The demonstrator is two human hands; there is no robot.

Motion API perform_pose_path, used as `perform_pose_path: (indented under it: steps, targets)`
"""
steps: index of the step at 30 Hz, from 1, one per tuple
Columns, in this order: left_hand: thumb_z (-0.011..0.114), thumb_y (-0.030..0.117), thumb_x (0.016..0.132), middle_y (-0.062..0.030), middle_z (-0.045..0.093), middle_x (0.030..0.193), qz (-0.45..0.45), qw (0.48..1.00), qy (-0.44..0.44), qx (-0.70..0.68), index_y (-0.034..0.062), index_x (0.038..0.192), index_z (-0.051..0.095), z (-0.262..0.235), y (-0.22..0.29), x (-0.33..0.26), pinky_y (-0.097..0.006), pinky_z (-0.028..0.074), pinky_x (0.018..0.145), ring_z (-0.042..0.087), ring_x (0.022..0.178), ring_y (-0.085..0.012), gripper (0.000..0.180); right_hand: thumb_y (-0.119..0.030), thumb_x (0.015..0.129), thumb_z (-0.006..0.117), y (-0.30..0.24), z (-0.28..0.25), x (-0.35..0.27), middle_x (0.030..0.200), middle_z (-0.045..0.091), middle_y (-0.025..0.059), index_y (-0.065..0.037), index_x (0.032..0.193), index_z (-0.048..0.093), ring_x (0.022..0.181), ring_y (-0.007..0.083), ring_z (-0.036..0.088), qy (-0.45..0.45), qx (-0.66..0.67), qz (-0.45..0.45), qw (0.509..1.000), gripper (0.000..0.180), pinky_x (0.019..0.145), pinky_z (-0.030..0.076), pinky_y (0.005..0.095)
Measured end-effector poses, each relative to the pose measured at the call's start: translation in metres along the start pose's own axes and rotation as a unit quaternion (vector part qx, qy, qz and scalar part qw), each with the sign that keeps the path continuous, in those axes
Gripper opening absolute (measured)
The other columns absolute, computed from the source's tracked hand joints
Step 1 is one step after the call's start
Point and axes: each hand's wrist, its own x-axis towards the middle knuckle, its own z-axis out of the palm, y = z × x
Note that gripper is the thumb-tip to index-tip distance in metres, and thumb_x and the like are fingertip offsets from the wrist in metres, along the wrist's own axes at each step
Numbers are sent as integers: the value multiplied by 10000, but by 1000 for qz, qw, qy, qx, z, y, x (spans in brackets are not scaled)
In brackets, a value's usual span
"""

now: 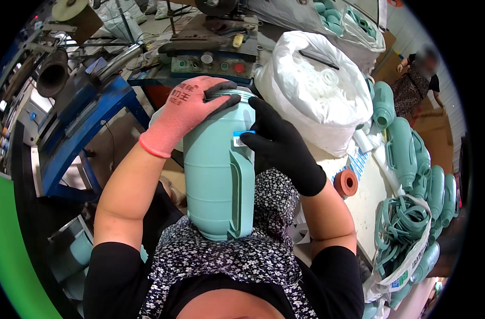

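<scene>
A pale green plastic jug body (210,165) with a long side handle (243,196) stands upright against my flowered apron, its lower end at my lap. My left hand (186,109), in a pink glove with dark fingers, is closed over the far upper end, fingers curled on the ringed rim. On the other side my right hand (285,151), in a black glove, grips the upper wall. Its index finger reaches the rim and its thumb lies by a small blue and white sticker (243,139). The other right fingers are partly hidden behind the jug.
Ahead stands a machine with a button panel (213,66). A white sack (314,125) of clear rings sits at the right, near an orange-brown roll (346,183). Green jugs (402,154) and a bag of green straps (404,228) lie farther right. Another person (412,85) stands beyond.
</scene>
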Motion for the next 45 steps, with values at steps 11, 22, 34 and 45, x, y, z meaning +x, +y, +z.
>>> perform_pose_path:
  steps: [11,22,34,45]
  targets:
    - [601,131,890,-115,646,1111,-105,917,341,-181,-8,1165,608,-72,-17,-60,-299,459,899,607,1012,-183,309,-378,977,489,104,9,-103,1144,597,95,-67,1378,378,985,172,586,-23,124,220,967,520,848,486,318]
    - [564,50,893,-169,420,1390,-282,904,255,-197,3,1421,322,-6,-20,-218,-355,332,1049,440,1256,-259,583,-154,917,580,110,-16,-98,947,587,49,-12,1045,582,874,154,564,295,52,-29,954,191,778,465,288]
    - [815,284,711,-198,443,1373,-94,976,-56,-187,11,1470,209,58,8,-131,-396,359,1047,459,1250,-291,1009,-128,816,614,128,-58,-139,1082,622,180,-52,1148,596,1012,323,595,201,-132,-140,961,341,883,470,412]
    - [748,151,738,-205,425,1386,-109,975,-74,-178,24,1474,222,56,-14,-123,-407,326,1065,433,1272,-307,913,-140,857,483,241,-273,-465,880,630,89,-133,1141,590,843,285,624,235,-705,473,474,303,792,468,444]
